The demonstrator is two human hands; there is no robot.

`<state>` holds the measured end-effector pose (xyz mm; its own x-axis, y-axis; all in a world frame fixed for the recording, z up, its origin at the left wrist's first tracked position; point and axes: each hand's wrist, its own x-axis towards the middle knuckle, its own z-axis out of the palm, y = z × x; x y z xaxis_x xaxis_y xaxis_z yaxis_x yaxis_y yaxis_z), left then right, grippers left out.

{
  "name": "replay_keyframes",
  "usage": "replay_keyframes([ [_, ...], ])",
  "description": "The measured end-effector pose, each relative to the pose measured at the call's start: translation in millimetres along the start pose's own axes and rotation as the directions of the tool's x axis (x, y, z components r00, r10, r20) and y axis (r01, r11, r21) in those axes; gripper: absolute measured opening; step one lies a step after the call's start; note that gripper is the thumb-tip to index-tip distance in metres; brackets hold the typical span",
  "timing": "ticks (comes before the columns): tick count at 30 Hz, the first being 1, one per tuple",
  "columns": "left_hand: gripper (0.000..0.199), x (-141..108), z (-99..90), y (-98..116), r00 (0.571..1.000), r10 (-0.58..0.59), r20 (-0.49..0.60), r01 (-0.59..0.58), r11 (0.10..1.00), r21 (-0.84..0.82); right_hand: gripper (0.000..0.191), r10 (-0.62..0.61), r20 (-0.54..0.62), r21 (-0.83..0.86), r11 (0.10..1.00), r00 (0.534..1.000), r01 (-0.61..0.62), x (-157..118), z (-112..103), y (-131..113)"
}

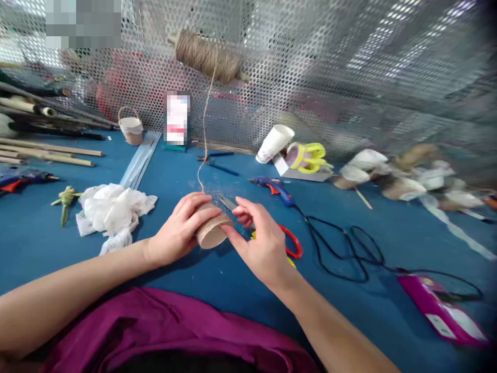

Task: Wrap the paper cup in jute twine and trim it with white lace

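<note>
My left hand is wrapped around a small tan-covered paper cup, tilted so its pale opening faces me. A strand of twine comes down from a spool to the cup near my left fingertips. My right hand is closed at the cup's right side, with its thumb on the rim and the other fingers curled. Under and behind that hand lie scissors with red and yellow handles; their blades point toward the cup, and their middle is hidden.
A blue glue gun with a looping black cord lies right of centre. Behind it are a white paper cup and yellow-rimmed tape rolls. White lace, wooden sticks and a small handled basket are left. A power strip sits right.
</note>
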<state>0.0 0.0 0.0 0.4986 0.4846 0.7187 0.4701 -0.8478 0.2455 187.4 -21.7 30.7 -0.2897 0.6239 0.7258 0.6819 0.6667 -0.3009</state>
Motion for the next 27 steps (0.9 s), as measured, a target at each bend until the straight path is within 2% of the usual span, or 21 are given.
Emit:
replay_keyframes([
  [5,0.042,-1.5,1.1,0.2,1.000,0.013,-0.003,-0.013,1.000,0.003,0.014,-0.120,-0.011,-0.049,0.992,0.993,0.120,3.4,-3.6,-3.8],
  [8,0.044,-2.4,1.9,1.1,1.000,0.019,0.019,-0.019,1.000,-0.004,0.013,-0.161,-0.007,-0.052,0.986,0.987,0.160,5.4,-4.4,-6.3],
  [11,0.049,-1.9,-0.1,1.1,0.997,-0.006,0.072,0.014,0.994,-0.111,0.013,-0.114,-0.001,-0.027,0.993,0.993,0.114,6.4,-6.1,-6.1],
  [13,0.054,0.1,-4.4,0.6,0.984,-0.078,0.159,0.122,0.949,-0.290,0.004,0.013,0.051,0.087,0.996,0.999,-0.017,6.7,-8.3,-2.2],
  [14,0.058,1.5,-7.3,0.3,0.964,-0.146,0.223,0.228,0.885,-0.406,0.009,0.107,0.099,0.182,0.976,0.989,-0.123,6.8,-9.7,0.9],
  [15,0.063,3.1,-10.4,0.1,0.926,-0.223,0.306,0.359,0.774,-0.522,0.020,0.207,0.156,0.284,0.927,0.966,-0.245,6.9,-11.0,4.3],
  [16,0.066,4.5,-13.4,-0.1,0.869,-0.288,0.402,0.490,0.610,-0.623,0.030,0.296,0.223,0.375,0.853,0.929,-0.362,7.0,-12.2,7.8],
  [17,0.068,5.7,-15.9,-0.2,0.806,-0.322,0.496,0.591,0.405,-0.697,0.037,0.355,0.295,0.446,0.770,0.887,-0.456,7.2,-13.0,10.7],
  [18,0.068,6.6,-17.7,-0.1,0.752,-0.318,0.577,0.647,0.190,-0.739,0.041,0.381,0.363,0.495,0.694,0.850,-0.522,7.5,-13.3,12.7],
  [19,0.066,7.1,-18.5,0.0,0.718,-0.287,0.634,0.660,-0.006,-0.751,0.044,0.373,0.428,0.527,0.638,0.823,-0.562,7.8,-13.2,13.4],
  [21,0.062,7.2,-16.8,0.6,0.704,-0.208,0.680,0.618,-0.294,-0.729,0.047,0.294,0.542,0.559,0.573,0.787,-0.599,8.6,-11.2,10.6],
  [23,0.057,6.7,-12.1,1.8,0.699,-0.176,0.693,0.559,-0.468,-0.684,0.048,0.242,0.591,0.578,0.539,0.770,-0.613,9.2,-7.3,3.8],
  [24,0.054,6.6,-9.4,2.7,0.690,-0.177,0.702,0.535,-0.529,-0.659,0.047,0.256,0.589,0.582,0.524,0.766,-0.622,9.2,-4.8,-0.1],
  [27,0.051,7.1,-3.1,6.4,0.669,-0.226,0.708,0.468,-0.612,-0.637,0.044,0.412,0.514,0.544,0.522,0.752,-0.658,7.7,3.5,-9.6],
])
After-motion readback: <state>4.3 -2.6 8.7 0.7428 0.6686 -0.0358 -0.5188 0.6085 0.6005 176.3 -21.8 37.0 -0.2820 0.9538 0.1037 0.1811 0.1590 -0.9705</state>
